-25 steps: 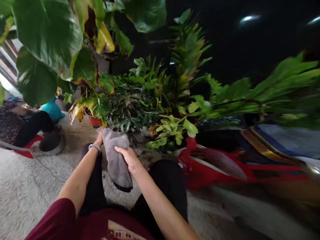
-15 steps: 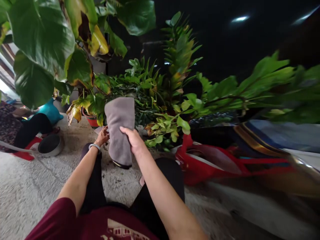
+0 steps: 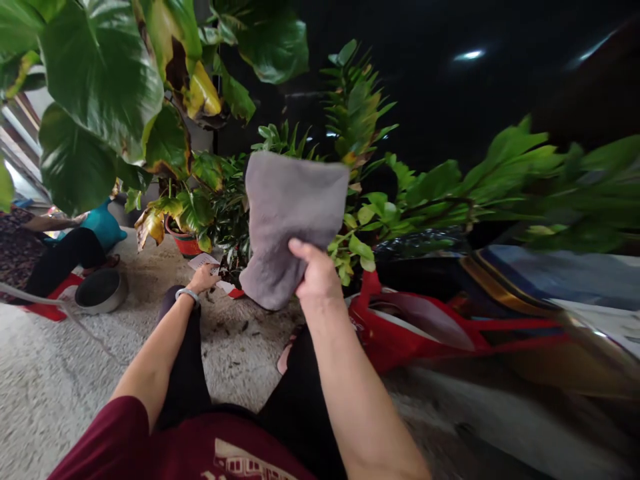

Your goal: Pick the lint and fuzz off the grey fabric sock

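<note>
A soft grey cloth [image 3: 295,193], apparently folded, is gripped by my right hand [image 3: 320,273], thumb across its near face and fingers hidden behind. It is held up in front of the plants, its upper part spread wide and its lower part bunched. Lower and to the left, my left hand [image 3: 204,278], with a bracelet at the wrist, is closed on a pale printed card [image 3: 201,261] that sticks out past the fingers. A red-and-white edge shows beside those fingertips; whether it belongs to the card I cannot tell.
Leafy plants [image 3: 100,73] fill the far side, one in a red pot [image 3: 186,243]. On the right stands a red bag [image 3: 400,340] near stacked items. To the left, a seated person [image 3: 65,260] is beside a grey basin [image 3: 101,291] on the concrete floor [image 3: 55,380].
My right hand has moved right and up with the grey cloth, which now shows wider. The left hand has shifted little; more of the card is visible.
</note>
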Demonstrator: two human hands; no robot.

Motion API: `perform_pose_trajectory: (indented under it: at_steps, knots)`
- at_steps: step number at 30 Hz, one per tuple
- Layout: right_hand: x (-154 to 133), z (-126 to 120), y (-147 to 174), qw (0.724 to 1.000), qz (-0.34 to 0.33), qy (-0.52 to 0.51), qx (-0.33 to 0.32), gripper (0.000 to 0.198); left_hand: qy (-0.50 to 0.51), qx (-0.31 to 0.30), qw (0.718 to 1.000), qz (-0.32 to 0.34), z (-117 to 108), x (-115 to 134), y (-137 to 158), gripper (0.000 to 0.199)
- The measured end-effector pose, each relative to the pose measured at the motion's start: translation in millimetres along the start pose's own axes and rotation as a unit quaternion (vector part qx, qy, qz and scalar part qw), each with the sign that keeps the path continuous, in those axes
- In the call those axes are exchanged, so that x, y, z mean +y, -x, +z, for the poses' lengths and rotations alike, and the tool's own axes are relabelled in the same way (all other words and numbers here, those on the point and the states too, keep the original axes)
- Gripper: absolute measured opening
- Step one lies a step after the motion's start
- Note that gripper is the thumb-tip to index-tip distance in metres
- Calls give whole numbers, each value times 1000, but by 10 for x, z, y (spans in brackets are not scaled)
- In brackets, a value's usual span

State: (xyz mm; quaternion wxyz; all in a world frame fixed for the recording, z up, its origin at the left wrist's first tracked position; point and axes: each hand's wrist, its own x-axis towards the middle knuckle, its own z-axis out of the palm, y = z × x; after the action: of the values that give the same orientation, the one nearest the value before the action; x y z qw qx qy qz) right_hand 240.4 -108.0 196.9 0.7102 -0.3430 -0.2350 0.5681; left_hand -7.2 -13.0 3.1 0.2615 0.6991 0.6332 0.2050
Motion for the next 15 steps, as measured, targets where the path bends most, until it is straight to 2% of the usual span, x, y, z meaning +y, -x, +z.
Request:
perform_pose_trajectory:
  at_steps: [3, 5, 8, 10, 12, 15]
  knots:
    - [3, 117, -272, 999, 31, 16, 1, 30, -23, -26, 999, 6, -13, 2, 49, 50]
    - [163, 68, -241, 994, 85, 58, 28, 25, -31, -34, 999, 7, -29, -11, 88, 49]
    - [458, -176, 106, 972, 174, 136, 83, 14, -36, -25, 999, 16, -70, -63, 151, 49]
    - [551, -344, 397, 966, 188, 154, 83, 16, -38, -17, 999, 26, -106, -109, 186, 49]
    - [500, -409, 585, 975, 139, 158, 77, 25, -32, -19, 999, 32, -136, -145, 206, 48]
    - [234, -248, 501, 984, -23, 144, 104, 41, 5, -27, 999, 27, -128, -143, 216, 46]
